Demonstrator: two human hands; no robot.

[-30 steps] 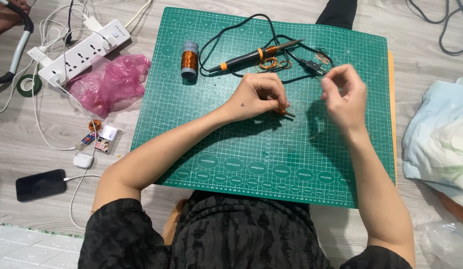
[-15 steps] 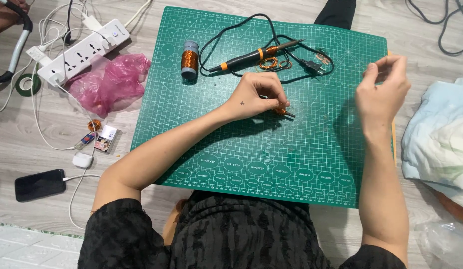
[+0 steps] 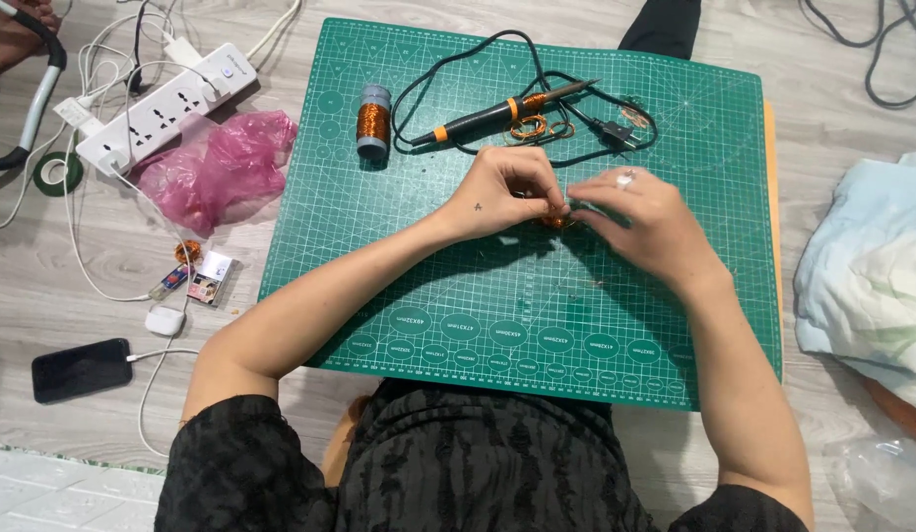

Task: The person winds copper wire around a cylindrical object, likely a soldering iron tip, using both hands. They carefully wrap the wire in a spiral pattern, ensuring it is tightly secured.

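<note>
Over the green cutting mat [image 3: 428, 286] on the wooden floor, the right hand [image 3: 640, 222] has swung back from the mat's edge to meet the left hand [image 3: 502, 192], both pinching a small copper coil [image 3: 555, 221] between them, so winding seems underway.

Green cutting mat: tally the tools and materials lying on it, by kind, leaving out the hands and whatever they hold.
On the green cutting mat:
Soldering iron, black and orange, with cord: 1
Spool of copper wire: 1
Loose copper wire coil beside the iron: 1
Total: 3
</note>
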